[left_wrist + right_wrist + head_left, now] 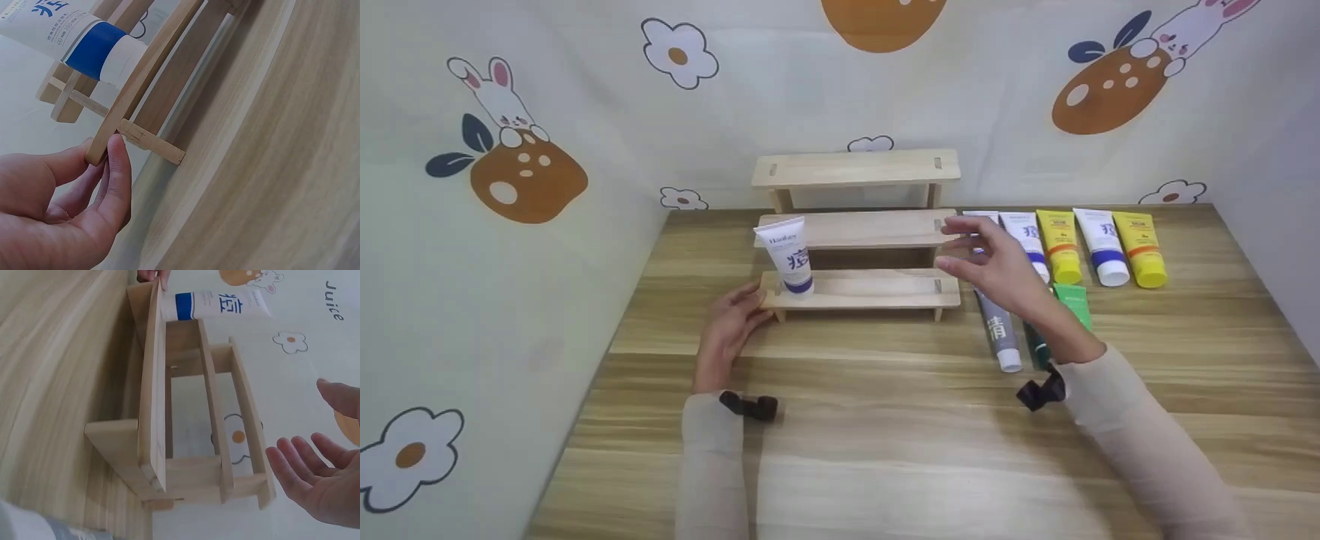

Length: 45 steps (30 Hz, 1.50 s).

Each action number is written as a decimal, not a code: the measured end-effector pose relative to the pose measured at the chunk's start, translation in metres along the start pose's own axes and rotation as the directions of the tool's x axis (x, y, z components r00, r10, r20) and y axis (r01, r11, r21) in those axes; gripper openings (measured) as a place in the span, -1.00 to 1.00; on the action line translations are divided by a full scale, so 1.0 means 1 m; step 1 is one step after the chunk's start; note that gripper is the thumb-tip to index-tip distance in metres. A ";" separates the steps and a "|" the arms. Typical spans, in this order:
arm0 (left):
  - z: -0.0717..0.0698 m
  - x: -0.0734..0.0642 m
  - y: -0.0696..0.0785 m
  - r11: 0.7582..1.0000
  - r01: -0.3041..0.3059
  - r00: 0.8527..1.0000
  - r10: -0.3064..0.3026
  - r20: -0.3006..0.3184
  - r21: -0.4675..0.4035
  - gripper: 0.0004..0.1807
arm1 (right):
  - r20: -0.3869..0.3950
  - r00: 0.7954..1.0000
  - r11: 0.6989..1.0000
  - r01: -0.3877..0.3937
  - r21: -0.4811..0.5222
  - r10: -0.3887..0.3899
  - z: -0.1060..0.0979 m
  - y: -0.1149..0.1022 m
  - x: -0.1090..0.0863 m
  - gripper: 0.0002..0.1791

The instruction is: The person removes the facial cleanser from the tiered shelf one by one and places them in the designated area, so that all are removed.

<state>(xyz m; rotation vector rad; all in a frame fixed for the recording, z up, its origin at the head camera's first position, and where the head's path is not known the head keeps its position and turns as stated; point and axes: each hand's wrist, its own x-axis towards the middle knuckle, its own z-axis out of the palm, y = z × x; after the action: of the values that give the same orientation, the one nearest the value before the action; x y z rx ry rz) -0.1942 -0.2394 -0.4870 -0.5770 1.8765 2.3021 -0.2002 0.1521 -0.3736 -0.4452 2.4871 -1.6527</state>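
Note:
A three-step wooden rack (877,289) stands against the back wall. On the left end of its lowest step a white tube with a blue band (789,259) stands upright on its cap. My left hand (729,326) pinches the left end of that step between thumb and fingers, as the left wrist view shows at the board's end (101,147). My right hand (997,266) hovers near the rack's right end, fingers apart and holding nothing. In the right wrist view the right hand (320,478) has its thumb spread from loosely bent fingers.
Right of the rack lie white tubes (1102,244) and yellow tubes (1140,251) in a row. Before them lie a grey tube (997,330), a light green tube (1074,306) and a dark green one (1039,349), partly under my right arm. A patterned cloth (997,97) covers the walls.

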 end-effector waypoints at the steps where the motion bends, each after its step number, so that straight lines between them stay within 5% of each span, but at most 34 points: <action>1: 0.000 0.000 0.000 1.000 -0.002 1.000 0.002 0.000 0.000 -0.47 | 0.007 1.000 1.000 0.008 0.021 -0.008 0.006 -0.002 0.002 -0.28; 8: 0.000 -0.001 0.002 1.000 0.009 1.000 -0.009 -0.013 -0.007 -0.47 | 0.030 0.995 0.984 0.087 0.153 -0.093 0.045 -0.020 0.019 -0.30; 18: -0.001 -0.002 0.001 1.000 0.017 1.000 -0.017 -0.015 -0.005 -0.47 | 0.083 0.985 0.975 0.136 0.175 -0.152 0.085 -0.039 0.034 -0.31; 29: 0.000 -0.001 0.000 1.000 -0.010 1.000 0.009 -0.010 -0.020 -0.50 | 0.169 0.983 0.966 0.023 0.258 -0.068 0.120 -0.041 0.059 -0.36; 45: 0.000 -0.001 -0.001 0.999 0.005 1.000 -0.006 -0.020 -0.033 -0.51 | 0.148 0.988 0.942 -0.090 0.323 0.044 0.153 -0.038 0.080 -0.43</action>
<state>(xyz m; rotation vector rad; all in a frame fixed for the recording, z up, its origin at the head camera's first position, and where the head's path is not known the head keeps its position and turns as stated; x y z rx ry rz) -0.1927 -0.2394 -0.4878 -0.6110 1.8465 2.3366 -0.2298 -0.0214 -0.3950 -0.4122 2.0514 -1.8901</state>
